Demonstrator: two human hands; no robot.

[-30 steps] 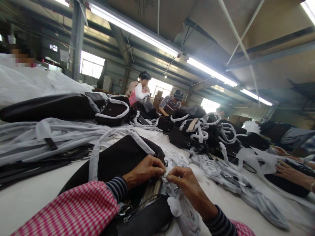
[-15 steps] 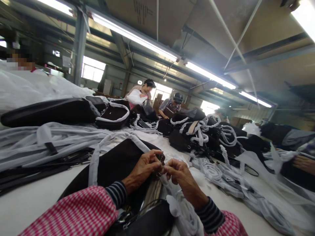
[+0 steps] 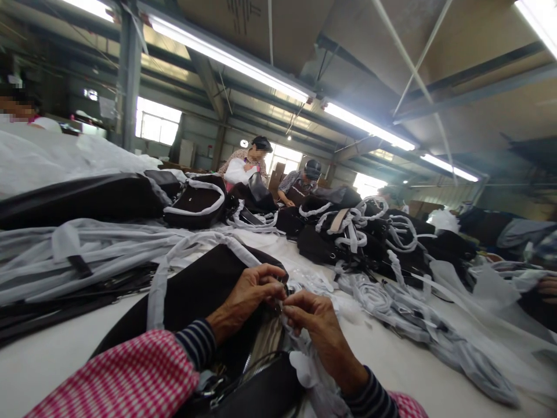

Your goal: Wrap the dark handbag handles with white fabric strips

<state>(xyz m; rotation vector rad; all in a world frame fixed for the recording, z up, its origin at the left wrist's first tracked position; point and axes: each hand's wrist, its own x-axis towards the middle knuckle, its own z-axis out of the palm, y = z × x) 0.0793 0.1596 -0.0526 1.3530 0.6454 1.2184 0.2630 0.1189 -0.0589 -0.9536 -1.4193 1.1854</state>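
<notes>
A black bag (image 3: 198, 284) lies before me, its handle (image 3: 159, 290) wrapped in white padding and its zip side (image 3: 263, 342) turned toward me. At the bag's upper right corner, my left hand (image 3: 250, 296) pinches the edge with thumb and forefinger. Close beside it, my right hand (image 3: 319, 325) is closed in a pinch on a small metal clasp at the end of a white-wrapped strap (image 3: 302, 363). The fingertips nearly meet and hide most of the clasp. A smaller black zipped pouch (image 3: 256, 389) rests below my wrists.
White-wrapped straps (image 3: 113, 249) and black straps (image 3: 87, 299) lie at left. Black bags (image 3: 322, 244) are heaped across the table's far side. Coiled wrapped straps (image 3: 418, 331) extend along the right. Co-workers (image 3: 300, 180) stand behind the heap; another person's hand (image 3: 549, 288) shows at the right edge.
My view has shifted slightly, so the scene sits a little further left. Both hands stay together at the bag's corner, with the right fingers slightly lower. The hand at the right edge has moved outward.
</notes>
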